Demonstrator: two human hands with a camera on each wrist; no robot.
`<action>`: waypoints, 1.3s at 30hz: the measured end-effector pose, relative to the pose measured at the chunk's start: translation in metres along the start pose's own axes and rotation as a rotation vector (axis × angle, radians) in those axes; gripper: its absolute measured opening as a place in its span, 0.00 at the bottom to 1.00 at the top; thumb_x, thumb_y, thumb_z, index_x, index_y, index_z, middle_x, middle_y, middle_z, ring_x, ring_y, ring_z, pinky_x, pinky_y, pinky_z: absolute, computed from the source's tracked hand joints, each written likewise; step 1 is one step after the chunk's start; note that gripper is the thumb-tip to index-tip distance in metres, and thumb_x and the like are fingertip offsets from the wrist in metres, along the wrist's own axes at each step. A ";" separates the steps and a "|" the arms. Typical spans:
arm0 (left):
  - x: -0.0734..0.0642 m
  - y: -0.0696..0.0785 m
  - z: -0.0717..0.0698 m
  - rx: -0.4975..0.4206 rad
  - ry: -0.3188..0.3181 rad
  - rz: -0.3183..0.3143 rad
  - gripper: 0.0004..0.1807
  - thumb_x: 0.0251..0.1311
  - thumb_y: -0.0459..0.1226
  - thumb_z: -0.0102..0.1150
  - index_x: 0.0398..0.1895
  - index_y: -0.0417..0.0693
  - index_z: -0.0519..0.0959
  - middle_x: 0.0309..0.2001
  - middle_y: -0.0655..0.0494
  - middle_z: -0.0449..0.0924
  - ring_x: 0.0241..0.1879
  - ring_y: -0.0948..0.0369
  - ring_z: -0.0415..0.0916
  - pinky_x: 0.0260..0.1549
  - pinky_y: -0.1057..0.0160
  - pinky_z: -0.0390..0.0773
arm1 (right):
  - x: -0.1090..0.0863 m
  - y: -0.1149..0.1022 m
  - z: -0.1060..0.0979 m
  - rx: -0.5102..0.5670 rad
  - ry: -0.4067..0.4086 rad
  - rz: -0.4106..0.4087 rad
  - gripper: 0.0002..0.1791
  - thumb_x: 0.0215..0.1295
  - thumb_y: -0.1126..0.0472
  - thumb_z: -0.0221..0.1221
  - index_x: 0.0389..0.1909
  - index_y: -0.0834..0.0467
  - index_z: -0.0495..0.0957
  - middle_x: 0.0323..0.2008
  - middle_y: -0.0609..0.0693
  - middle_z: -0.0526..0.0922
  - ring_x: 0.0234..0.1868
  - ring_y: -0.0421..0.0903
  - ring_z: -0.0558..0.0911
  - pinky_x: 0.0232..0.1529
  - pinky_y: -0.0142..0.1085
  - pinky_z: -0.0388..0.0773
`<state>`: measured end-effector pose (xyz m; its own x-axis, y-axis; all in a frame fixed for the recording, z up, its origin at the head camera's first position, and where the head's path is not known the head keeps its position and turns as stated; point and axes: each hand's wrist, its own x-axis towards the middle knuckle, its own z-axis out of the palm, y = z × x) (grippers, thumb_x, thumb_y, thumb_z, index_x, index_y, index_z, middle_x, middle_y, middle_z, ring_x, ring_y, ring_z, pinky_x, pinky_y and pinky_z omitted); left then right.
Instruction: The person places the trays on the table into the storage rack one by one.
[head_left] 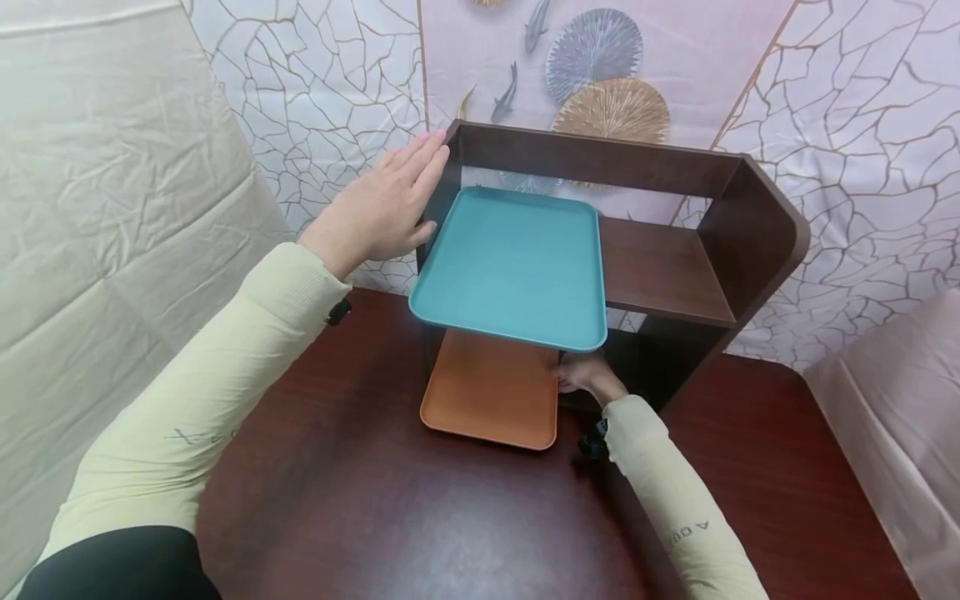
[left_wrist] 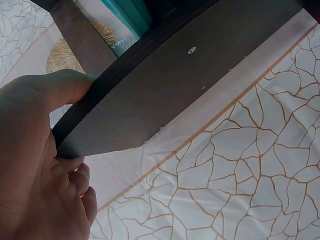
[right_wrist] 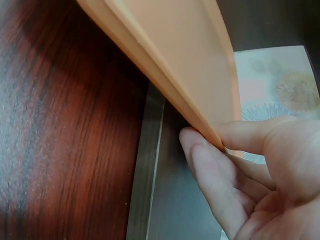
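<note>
My left hand (head_left: pixel 386 204) holds the left side panel of a dark brown wooden shelf (head_left: pixel 667 267); in the left wrist view, the thumb (left_wrist: pixel 72 89) lies against the panel's edge and other fingers bend at its end. My right hand (head_left: pixel 588 372) pinches the right edge of an orange tray (head_left: pixel 487 392), partly inside the lower level, its front end sticking out. Seen from the right wrist, thumb and fingers grip the tray's rim (right_wrist: pixel 200 122) near the lower board (right_wrist: pixel 175 195). A teal tray (head_left: pixel 517 262) sits on the upper level, overhanging the front.
The shelf stands on a reddish-brown table (head_left: pixel 360 500). Behind it hangs a patterned cloth (head_left: pixel 337 92) with gold lines. Pale fabric drapes at the left (head_left: pixel 112 233) and right (head_left: pixel 900 400). To the right of the teal tray, bare upper board (head_left: pixel 667 262) shows.
</note>
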<state>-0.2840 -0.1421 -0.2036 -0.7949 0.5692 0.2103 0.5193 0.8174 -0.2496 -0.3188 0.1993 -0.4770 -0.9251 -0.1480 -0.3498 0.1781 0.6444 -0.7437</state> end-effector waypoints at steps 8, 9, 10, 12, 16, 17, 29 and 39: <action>0.002 0.003 0.000 -0.009 0.003 -0.002 0.46 0.77 0.44 0.50 0.85 0.31 0.38 0.87 0.38 0.33 0.87 0.44 0.35 0.86 0.44 0.46 | -0.003 0.001 -0.003 -0.066 0.061 -0.019 0.14 0.72 0.67 0.60 0.50 0.74 0.76 0.36 0.63 0.86 0.32 0.53 0.90 0.37 0.43 0.91; 0.003 0.003 0.000 -0.009 0.004 -0.003 0.46 0.77 0.44 0.50 0.85 0.31 0.38 0.87 0.38 0.33 0.87 0.44 0.35 0.86 0.44 0.46 | -0.004 0.001 -0.004 -0.076 0.065 -0.026 0.14 0.71 0.67 0.60 0.50 0.74 0.76 0.33 0.61 0.86 0.30 0.52 0.89 0.35 0.42 0.90; 0.003 0.004 0.000 -0.011 0.005 -0.003 0.46 0.77 0.44 0.50 0.85 0.32 0.38 0.87 0.38 0.33 0.87 0.44 0.35 0.86 0.44 0.45 | -0.004 0.001 -0.005 -0.087 0.071 -0.030 0.14 0.71 0.66 0.61 0.50 0.73 0.77 0.32 0.60 0.86 0.28 0.51 0.89 0.33 0.41 0.90; 0.005 0.004 -0.001 -0.015 0.003 0.000 0.46 0.77 0.44 0.50 0.85 0.32 0.38 0.87 0.38 0.32 0.87 0.44 0.35 0.86 0.44 0.45 | -0.005 0.001 -0.006 -0.105 0.076 -0.039 0.15 0.71 0.66 0.60 0.52 0.73 0.76 0.30 0.58 0.85 0.26 0.50 0.88 0.31 0.40 0.89; 0.005 0.003 -0.002 -0.015 -0.012 0.013 0.47 0.77 0.44 0.50 0.85 0.31 0.38 0.87 0.37 0.32 0.87 0.43 0.34 0.86 0.44 0.44 | -0.006 0.003 -0.005 -0.130 0.075 -0.089 0.09 0.74 0.64 0.58 0.41 0.68 0.76 0.26 0.54 0.82 0.25 0.48 0.86 0.31 0.41 0.88; 0.005 0.002 -0.002 -0.013 -0.015 0.015 0.47 0.77 0.44 0.50 0.84 0.31 0.39 0.87 0.37 0.32 0.87 0.43 0.34 0.86 0.43 0.44 | -0.007 0.003 -0.005 -0.138 0.071 -0.106 0.09 0.75 0.63 0.56 0.37 0.66 0.75 0.25 0.53 0.80 0.25 0.48 0.85 0.31 0.41 0.87; 0.004 -0.005 -0.004 -0.055 -0.056 0.020 0.48 0.76 0.45 0.51 0.85 0.32 0.38 0.87 0.37 0.32 0.87 0.43 0.33 0.86 0.43 0.42 | -0.053 -0.009 -0.013 -0.466 0.099 -0.252 0.26 0.77 0.57 0.57 0.14 0.52 0.69 0.12 0.44 0.66 0.13 0.42 0.66 0.17 0.33 0.62; -0.015 -0.021 -0.003 -0.214 0.007 0.027 0.53 0.75 0.48 0.54 0.86 0.36 0.33 0.88 0.42 0.31 0.88 0.46 0.32 0.87 0.46 0.40 | -0.113 -0.021 -0.026 -0.586 0.127 -0.252 0.35 0.79 0.52 0.57 0.77 0.69 0.65 0.53 0.63 0.85 0.45 0.57 0.87 0.51 0.51 0.85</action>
